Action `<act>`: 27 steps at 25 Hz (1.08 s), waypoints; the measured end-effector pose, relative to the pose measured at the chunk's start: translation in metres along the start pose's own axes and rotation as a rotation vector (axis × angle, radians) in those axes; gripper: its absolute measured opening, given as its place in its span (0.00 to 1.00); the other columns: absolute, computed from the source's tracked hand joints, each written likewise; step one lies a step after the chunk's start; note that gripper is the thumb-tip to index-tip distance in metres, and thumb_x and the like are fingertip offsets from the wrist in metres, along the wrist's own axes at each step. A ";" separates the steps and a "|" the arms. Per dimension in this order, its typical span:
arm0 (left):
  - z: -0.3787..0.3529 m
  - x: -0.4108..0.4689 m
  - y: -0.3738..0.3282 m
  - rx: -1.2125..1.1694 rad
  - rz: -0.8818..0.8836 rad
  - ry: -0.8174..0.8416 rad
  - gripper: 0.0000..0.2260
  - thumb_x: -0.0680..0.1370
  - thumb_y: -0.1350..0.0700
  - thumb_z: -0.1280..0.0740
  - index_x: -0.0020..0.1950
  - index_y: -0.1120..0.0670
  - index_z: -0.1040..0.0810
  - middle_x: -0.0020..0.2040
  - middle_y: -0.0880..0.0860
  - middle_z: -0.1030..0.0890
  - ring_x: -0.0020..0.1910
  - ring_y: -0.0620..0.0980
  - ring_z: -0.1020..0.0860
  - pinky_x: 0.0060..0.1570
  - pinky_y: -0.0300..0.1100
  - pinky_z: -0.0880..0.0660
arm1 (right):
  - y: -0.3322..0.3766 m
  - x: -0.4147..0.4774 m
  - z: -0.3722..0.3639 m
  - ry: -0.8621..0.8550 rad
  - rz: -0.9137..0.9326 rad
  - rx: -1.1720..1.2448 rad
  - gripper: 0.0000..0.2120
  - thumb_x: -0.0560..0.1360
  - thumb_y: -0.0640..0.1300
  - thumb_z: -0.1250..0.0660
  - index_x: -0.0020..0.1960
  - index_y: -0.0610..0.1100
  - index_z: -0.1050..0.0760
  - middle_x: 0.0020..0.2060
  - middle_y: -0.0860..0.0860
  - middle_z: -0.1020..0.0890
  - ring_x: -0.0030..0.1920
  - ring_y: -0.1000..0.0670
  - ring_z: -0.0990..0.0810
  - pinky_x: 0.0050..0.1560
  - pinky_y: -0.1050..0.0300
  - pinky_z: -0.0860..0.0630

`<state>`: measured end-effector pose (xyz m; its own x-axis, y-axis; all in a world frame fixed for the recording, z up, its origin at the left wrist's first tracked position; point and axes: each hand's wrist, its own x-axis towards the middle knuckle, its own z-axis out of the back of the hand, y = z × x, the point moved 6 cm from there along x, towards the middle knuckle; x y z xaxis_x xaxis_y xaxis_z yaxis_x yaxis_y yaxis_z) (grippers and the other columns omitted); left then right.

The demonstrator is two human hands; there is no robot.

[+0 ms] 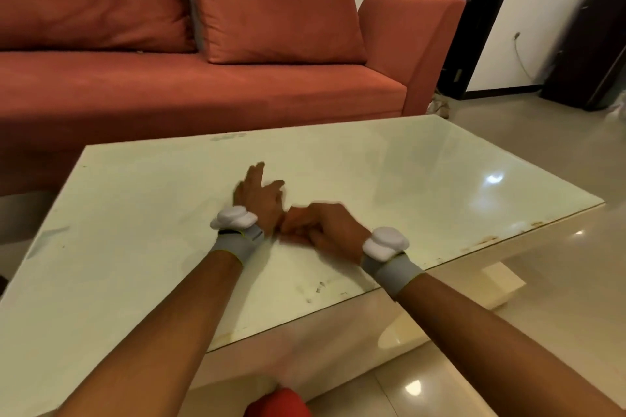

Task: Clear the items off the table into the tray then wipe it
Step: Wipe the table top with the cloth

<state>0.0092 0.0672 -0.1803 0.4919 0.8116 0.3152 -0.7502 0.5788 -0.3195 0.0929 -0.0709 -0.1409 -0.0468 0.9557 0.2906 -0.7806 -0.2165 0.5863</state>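
Hands meet low over the middle of the pale, glass-topped worktop [423,173], which stands just in front of a red sofa [203,88], its glossy surface showing smudges and a spot of glare. The left hand [261,201] is spread, fingers straight and loose, pointing toward the sofa and holding nothing. The right hand [325,227] sits just beside the left wrist with fingers curled inward, too blurred to tell whether they pinch anything; each wrist wears a grey band [237,244] topped by a white puck [233,217].
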 end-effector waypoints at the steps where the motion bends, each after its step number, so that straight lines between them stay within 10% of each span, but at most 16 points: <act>1: -0.002 -0.005 -0.002 -0.035 -0.023 -0.016 0.16 0.80 0.54 0.42 0.67 0.49 0.26 0.77 0.57 0.45 0.76 0.58 0.44 0.73 0.51 0.43 | 0.012 -0.020 -0.001 0.088 0.088 -0.014 0.10 0.73 0.36 0.31 0.53 0.41 0.18 0.53 0.49 0.17 0.54 0.62 0.23 0.62 0.68 0.28; 5: 0.001 -0.006 0.004 -0.108 -0.039 -0.094 0.15 0.80 0.51 0.41 0.65 0.47 0.24 0.76 0.55 0.40 0.72 0.58 0.36 0.70 0.50 0.37 | -0.022 -0.056 0.041 0.346 0.137 -0.086 0.11 0.74 0.40 0.31 0.55 0.44 0.19 0.57 0.55 0.20 0.59 0.67 0.25 0.62 0.68 0.28; 10: -0.007 -0.006 -0.009 -0.095 -0.060 -0.014 0.16 0.80 0.55 0.40 0.66 0.44 0.25 0.76 0.56 0.41 0.75 0.56 0.42 0.70 0.51 0.38 | -0.060 -0.004 0.059 -0.037 0.022 -0.213 0.11 0.72 0.46 0.29 0.53 0.45 0.17 0.50 0.48 0.15 0.53 0.51 0.18 0.59 0.55 0.24; 14: -0.008 -0.001 -0.022 -0.042 0.062 0.105 0.18 0.77 0.62 0.39 0.63 0.47 0.23 0.74 0.56 0.42 0.64 0.60 0.28 0.61 0.48 0.30 | -0.020 -0.053 0.031 0.257 0.260 -0.065 0.09 0.73 0.34 0.33 0.51 0.39 0.18 0.50 0.48 0.17 0.53 0.57 0.22 0.53 0.79 0.33; 17: -0.007 -0.001 -0.058 -0.155 0.093 0.001 0.12 0.77 0.62 0.38 0.54 0.52 0.18 0.70 0.54 0.36 0.50 0.59 0.22 0.53 0.44 0.28 | -0.061 -0.075 0.078 0.394 0.334 -0.039 0.09 0.74 0.34 0.34 0.52 0.39 0.18 0.52 0.51 0.18 0.54 0.67 0.24 0.55 0.77 0.32; 21: -0.012 -0.001 -0.084 -0.335 0.130 -0.094 0.11 0.78 0.60 0.36 0.57 0.52 0.18 0.67 0.57 0.31 0.64 0.55 0.28 0.56 0.31 0.39 | -0.096 -0.022 0.096 0.195 0.271 -0.045 0.11 0.73 0.37 0.31 0.54 0.44 0.19 0.52 0.49 0.17 0.54 0.57 0.19 0.56 0.68 0.26; 27: -0.029 -0.014 -0.088 -0.214 0.240 -0.008 0.12 0.78 0.45 0.38 0.61 0.42 0.22 0.71 0.49 0.35 0.66 0.49 0.29 0.63 0.41 0.32 | -0.086 -0.079 0.085 0.633 0.545 0.050 0.08 0.75 0.38 0.34 0.50 0.42 0.17 0.48 0.53 0.21 0.46 0.64 0.24 0.49 0.79 0.34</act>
<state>0.0810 0.0070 -0.1824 0.3080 0.9268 0.2149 -0.7343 0.3752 -0.5657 0.2165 -0.1446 -0.1499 -0.7629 0.6425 0.0720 -0.5190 -0.6751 0.5243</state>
